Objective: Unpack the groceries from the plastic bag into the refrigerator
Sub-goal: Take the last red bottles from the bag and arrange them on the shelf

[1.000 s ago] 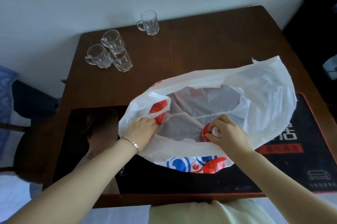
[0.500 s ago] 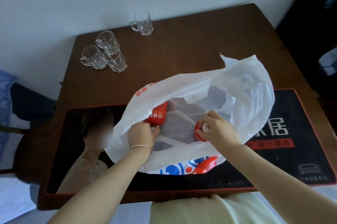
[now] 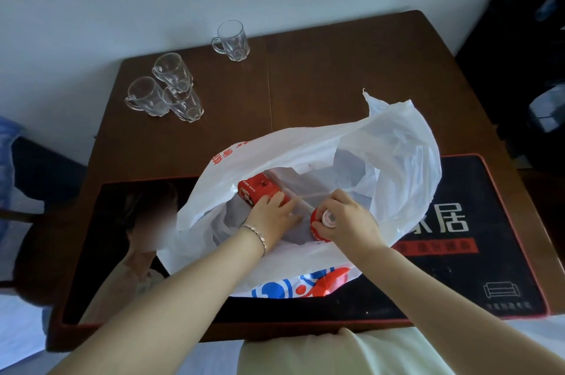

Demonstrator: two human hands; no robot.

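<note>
A white plastic bag (image 3: pixel 394 145) with red and blue print lies open on the table, its mouth toward me. Inside on the left lies a red carton (image 3: pixel 256 189). My left hand (image 3: pixel 272 215) reaches into the bag and its fingers rest on the near end of that carton. On the right stands a red bottle (image 3: pixel 318 228) with a white cap, seen from above. My right hand (image 3: pixel 348 222) grips the bottle around its cap and neck. The lower part of the bottle is hidden by the bag.
The brown wooden table (image 3: pixel 336 75) carries a black printed mat (image 3: pixel 477 267) under the bag. A group of three glass mugs (image 3: pixel 165 96) stands at the back left and a single glass mug (image 3: pixel 232 40) further back. A dark chair (image 3: pixel 33 191) sits to the left.
My left hand let go of the bag's rim and went deeper inside onto the red carton. The bag's far side rose and folded. My right hand stayed on the bottle.
</note>
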